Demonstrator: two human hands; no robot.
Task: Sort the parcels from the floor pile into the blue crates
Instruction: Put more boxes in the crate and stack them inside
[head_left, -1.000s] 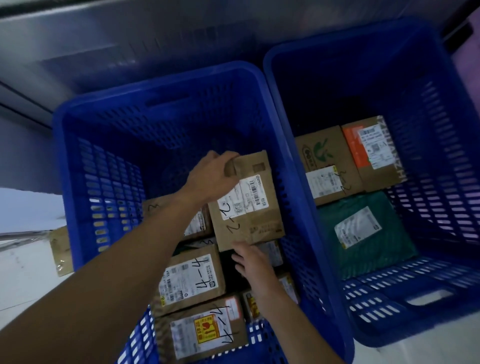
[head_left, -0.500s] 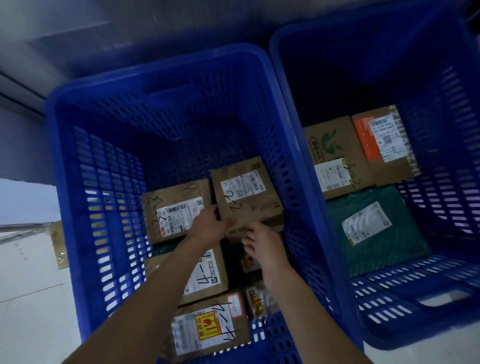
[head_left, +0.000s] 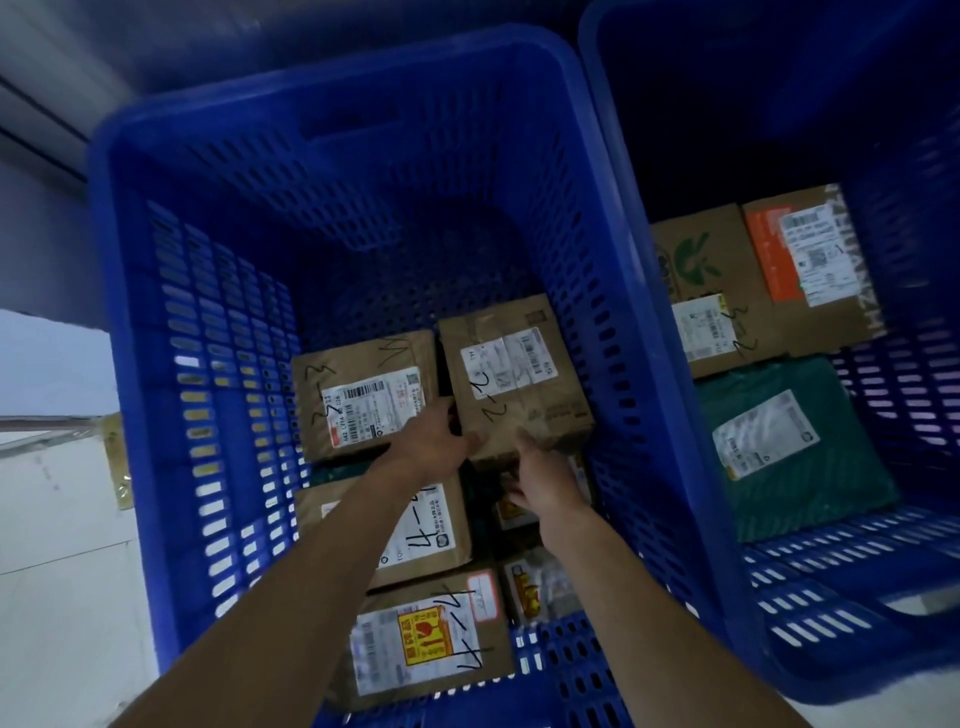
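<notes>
A: Grip?
B: Both hands hold the 2-12 box (head_left: 514, 379). Left hand (head_left: 434, 441) curls round its near-left corner. Right hand (head_left: 540, 480) has its thumb on the near top edge, fingers tucked beneath. Tight on the cardboard both sides.
A: Where's the box?
B: Inside the left crate (head_left: 332, 88), label up, toward the right wall.
A: Edges, room?
B: Its left side is just beside the 3 box (head_left: 363, 395), with a thin gap. Its right side is near the crate wall, not touching. There's bare perforated floor behind it up to the far wall. Its near edge hangs over small parcels (head_left: 540, 587); can't tell if it rests on them.
A: Arms?
B: Both forearms reach in over the near rim, angled down and converging on the box. The left one crosses above a 4-4 box (head_left: 434, 527). Wrists roughly straight.
A: Around it?
B: Right crate (head_left: 810, 587) just beside, holding a logo box (head_left: 711, 270), an orange box (head_left: 810, 270) and a green bag (head_left: 789, 447).
</notes>
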